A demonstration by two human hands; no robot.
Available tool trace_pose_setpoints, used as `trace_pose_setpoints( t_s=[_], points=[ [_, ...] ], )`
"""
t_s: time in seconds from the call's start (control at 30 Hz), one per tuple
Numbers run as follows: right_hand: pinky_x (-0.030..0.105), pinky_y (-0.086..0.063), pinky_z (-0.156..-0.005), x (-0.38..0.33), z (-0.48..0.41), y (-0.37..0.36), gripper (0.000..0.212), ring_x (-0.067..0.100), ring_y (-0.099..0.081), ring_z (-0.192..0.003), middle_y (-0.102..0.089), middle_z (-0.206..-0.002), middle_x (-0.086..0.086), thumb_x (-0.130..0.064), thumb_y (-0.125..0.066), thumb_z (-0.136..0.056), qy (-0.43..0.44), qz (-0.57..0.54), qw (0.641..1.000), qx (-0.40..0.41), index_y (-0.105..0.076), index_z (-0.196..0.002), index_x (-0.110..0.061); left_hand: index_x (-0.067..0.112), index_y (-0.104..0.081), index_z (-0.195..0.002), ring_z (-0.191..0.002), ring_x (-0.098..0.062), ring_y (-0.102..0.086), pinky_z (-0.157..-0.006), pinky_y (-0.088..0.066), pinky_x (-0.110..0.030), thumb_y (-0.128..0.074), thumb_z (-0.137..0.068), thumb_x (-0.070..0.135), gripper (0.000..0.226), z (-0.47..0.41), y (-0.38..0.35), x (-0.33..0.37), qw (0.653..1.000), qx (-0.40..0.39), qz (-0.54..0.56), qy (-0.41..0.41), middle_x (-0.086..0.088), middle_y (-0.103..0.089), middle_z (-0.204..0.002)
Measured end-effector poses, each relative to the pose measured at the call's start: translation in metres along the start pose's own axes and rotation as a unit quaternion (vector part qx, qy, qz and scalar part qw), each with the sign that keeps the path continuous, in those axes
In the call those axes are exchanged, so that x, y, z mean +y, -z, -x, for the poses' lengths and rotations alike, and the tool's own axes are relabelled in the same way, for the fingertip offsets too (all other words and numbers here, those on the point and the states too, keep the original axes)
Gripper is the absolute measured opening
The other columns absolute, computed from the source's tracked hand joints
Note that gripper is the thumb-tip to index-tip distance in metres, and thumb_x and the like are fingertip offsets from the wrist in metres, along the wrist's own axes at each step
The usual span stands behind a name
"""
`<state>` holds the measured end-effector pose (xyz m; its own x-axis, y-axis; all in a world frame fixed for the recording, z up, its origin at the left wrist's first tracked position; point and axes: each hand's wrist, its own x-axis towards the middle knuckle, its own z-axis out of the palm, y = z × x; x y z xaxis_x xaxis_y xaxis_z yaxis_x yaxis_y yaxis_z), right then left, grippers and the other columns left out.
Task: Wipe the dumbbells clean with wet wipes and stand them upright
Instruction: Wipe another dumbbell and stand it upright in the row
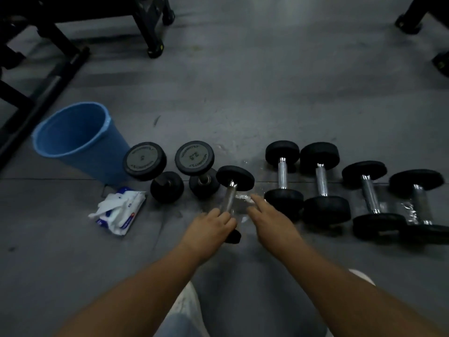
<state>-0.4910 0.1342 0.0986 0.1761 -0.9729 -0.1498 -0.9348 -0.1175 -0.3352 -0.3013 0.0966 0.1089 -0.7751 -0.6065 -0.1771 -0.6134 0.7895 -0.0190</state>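
The left grip [211, 227] is closed around the lower part of the metal handle of a dumbbell [229, 195]. The dumbbell is tilted, with its upper black head raised and its lower head close to the floor [243, 93] under the hand. The right grip [269, 215] is just beside it with the fingers stretched out and apart, holding nothing. Its fingertips reach a crumpled clear scrap [243, 199] on the floor, and I cannot tell whether they touch it.

To the left, two dumbbells stand upright on end, one marked 2.5 [194, 155] and, beyond it, one marked 5 [144, 161]. Near these lies an opened pack of wet wipes [119, 210] with white sheets pulled out. Behind it stands a blue bin [80, 142].

To the right of the hands, four more dumbbells [322, 181] lie on their sides in a row. Clear film [410, 210] lies by the two farthest.

Black gym frames [150, 25] stand at the far edge. A pale shoe [188, 302] shows below between the forearms.
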Motion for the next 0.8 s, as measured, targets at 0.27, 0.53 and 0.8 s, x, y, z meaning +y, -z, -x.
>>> trace_pose_setpoints(
  t_s=[0.27,0.53,0.8],
  points=[
    [0.045,-0.042,-0.105,0.023,0.079,-0.005,0.042,0.028,-0.017,-0.147,-0.020,-0.158,0.010,0.000,-0.049,-0.089,-0.002,0.017,0.999,0.033,-0.052,-0.130,-0.009,0.029,-0.064,-0.082,-0.071,-0.016,-0.058,-0.052,-0.048,-0.024,-0.083,-0.057,0.025,0.032,0.014,-0.001,0.055,0.986,-0.015,-0.063,-0.151,0.006,-0.062,-0.084],
    [0.041,-0.055,-0.086,0.062,0.102,-0.028,0.026,0.035,-0.054,-0.123,-0.055,-0.133,0.017,-0.019,-0.046,-0.082,0.025,0.056,0.998,0.018,-0.069,-0.088,-0.009,0.024,-0.057,-0.084,-0.072,-0.021,-0.054,-0.067,-0.049,-0.033,-0.071,-0.073,0.016,0.020,-0.001,-0.057,0.061,0.958,0.045,-0.058,-0.276,0.001,-0.059,-0.085],
    [0.041,-0.051,-0.095,0.048,0.100,-0.059,0.019,0.032,-0.045,-0.133,-0.044,-0.146,0.013,-0.006,-0.064,-0.082,0.010,-0.004,0.999,-0.047,-0.064,-0.101,-0.011,0.019,-0.056,-0.083,-0.072,-0.026,-0.054,-0.075,-0.052,-0.038,-0.052,-0.084,0.007,0.013,0.002,-0.082,0.041,0.976,0.077,-0.054,-0.196,-0.003,-0.057,-0.080]
  ],
)
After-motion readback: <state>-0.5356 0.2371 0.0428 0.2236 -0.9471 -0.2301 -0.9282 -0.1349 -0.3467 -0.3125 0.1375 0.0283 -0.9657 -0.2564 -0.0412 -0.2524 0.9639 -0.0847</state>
